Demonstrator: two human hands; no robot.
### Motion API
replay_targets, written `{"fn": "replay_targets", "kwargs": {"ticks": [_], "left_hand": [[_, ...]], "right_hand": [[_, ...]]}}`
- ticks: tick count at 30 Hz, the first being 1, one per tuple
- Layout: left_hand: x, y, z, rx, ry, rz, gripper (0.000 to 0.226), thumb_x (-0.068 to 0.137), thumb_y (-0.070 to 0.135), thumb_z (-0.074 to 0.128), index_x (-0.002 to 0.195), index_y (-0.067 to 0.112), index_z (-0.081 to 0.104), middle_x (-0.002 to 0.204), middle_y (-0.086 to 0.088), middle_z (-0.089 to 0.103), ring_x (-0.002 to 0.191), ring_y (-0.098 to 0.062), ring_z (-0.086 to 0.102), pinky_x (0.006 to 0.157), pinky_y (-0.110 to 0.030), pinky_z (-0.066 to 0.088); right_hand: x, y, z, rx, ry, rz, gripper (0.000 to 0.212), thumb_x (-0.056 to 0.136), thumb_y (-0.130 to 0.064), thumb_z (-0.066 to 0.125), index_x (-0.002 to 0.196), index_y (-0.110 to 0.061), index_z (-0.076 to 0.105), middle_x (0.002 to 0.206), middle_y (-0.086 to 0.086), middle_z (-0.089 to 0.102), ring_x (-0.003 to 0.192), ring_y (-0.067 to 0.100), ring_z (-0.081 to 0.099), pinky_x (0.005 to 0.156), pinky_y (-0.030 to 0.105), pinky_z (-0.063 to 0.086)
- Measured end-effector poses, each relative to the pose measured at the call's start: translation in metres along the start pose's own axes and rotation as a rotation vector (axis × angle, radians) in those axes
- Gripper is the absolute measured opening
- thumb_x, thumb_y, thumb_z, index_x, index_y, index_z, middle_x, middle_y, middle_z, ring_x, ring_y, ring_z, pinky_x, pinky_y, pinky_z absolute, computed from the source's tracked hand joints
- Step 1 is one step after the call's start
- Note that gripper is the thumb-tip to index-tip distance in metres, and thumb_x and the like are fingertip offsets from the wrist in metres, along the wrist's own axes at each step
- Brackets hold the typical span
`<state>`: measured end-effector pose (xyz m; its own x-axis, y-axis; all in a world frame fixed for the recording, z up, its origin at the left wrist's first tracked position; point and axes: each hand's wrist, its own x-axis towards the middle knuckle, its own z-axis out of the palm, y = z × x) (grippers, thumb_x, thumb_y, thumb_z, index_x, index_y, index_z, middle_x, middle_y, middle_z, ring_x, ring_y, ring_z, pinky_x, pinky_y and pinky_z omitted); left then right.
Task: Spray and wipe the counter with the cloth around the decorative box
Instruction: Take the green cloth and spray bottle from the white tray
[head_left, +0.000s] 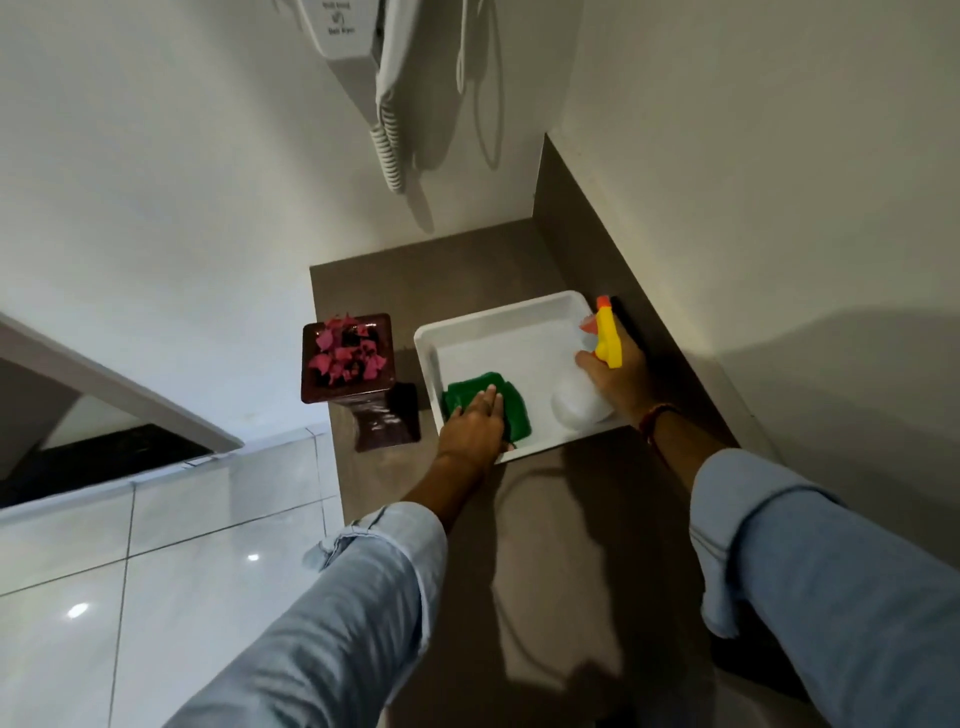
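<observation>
A white square tray (498, 319) sits on the brown counter (571, 545) near the corner. A green cloth (511, 408) lies in its near left part, and my left hand (475, 426) rests flat on the cloth. My right hand (618, 382) is wrapped around a white spray bottle (576, 405) with a yellow and orange trigger head (607, 332), at the tray's right side. The decorative box (347, 358), dark maroon with pink petals on top, stands on the counter's left edge, just left of the tray.
A white wall-mounted hair dryer (363, 41) with a coiled cord (389, 150) hangs above the counter's far end. Walls close the counter at the back and right. Glossy white tiles (156, 571) drop off to the left of the counter.
</observation>
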<state>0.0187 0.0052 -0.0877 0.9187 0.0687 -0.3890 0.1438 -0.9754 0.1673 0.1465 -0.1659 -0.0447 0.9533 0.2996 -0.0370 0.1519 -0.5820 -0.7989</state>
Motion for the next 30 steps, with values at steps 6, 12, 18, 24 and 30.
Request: {"fn": "replay_targets", "kwargs": {"ticks": [6, 12, 18, 24, 30], "left_hand": [[0.011, -0.001, 0.004, 0.142, 0.08, -0.005, 0.062, 0.105, 0.012, 0.044, 0.158, 0.0, 0.015, 0.167, -0.017, 0.014, 0.154, -0.032, 0.017, 0.122, -0.053, 0.026], [0.006, -0.005, -0.002, 0.153, 0.247, 0.047, 0.059, 0.104, 0.013, 0.046, 0.155, -0.003, 0.021, 0.162, -0.024, 0.025, 0.151, -0.036, 0.026, 0.123, -0.05, 0.026], [-0.032, -0.005, -0.027, 0.118, 0.484, 0.116, 0.061, 0.101, 0.013, 0.054, 0.154, -0.004, 0.028, 0.158, -0.025, 0.034, 0.147, -0.037, 0.034, 0.123, -0.044, 0.022], [-0.113, -0.014, -0.04, 0.051, 0.566, 0.113, 0.06, 0.096, 0.018, 0.065, 0.148, -0.001, 0.043, 0.149, -0.023, 0.05, 0.137, -0.036, 0.051, 0.115, -0.041, 0.038], [-0.208, -0.04, -0.016, -0.208, 0.519, -0.165, 0.049, 0.101, 0.027, 0.052, 0.145, 0.007, 0.042, 0.137, -0.016, 0.059, 0.113, -0.034, 0.065, 0.088, -0.043, 0.056]], "right_hand": [[0.004, 0.003, 0.005, 0.063, 0.01, 0.013, 0.077, 0.086, -0.002, 0.063, 0.153, -0.009, 0.026, 0.143, 0.014, 0.053, 0.131, 0.032, 0.051, 0.105, 0.031, 0.039], [0.011, -0.014, 0.014, 0.16, 0.093, 0.019, 0.058, 0.094, -0.009, 0.057, 0.149, -0.007, 0.037, 0.132, 0.019, 0.06, 0.117, 0.038, 0.061, 0.1, 0.053, 0.052], [-0.008, -0.059, 0.011, 0.112, 0.195, -0.114, 0.035, 0.091, -0.012, 0.056, 0.125, -0.007, 0.061, 0.099, 0.015, 0.068, 0.084, 0.018, 0.061, 0.079, 0.03, 0.058], [-0.073, -0.12, 0.017, 0.044, 0.242, -0.319, 0.025, 0.084, -0.014, 0.054, 0.1, 0.0, 0.067, 0.087, 0.02, 0.07, 0.08, 0.033, 0.066, 0.072, 0.046, 0.058], [-0.174, -0.145, 0.063, -0.063, 0.062, -0.298, 0.02, 0.09, -0.019, 0.056, 0.083, -0.006, 0.069, 0.073, 0.017, 0.069, 0.069, 0.033, 0.064, 0.058, 0.034, 0.049]]}}
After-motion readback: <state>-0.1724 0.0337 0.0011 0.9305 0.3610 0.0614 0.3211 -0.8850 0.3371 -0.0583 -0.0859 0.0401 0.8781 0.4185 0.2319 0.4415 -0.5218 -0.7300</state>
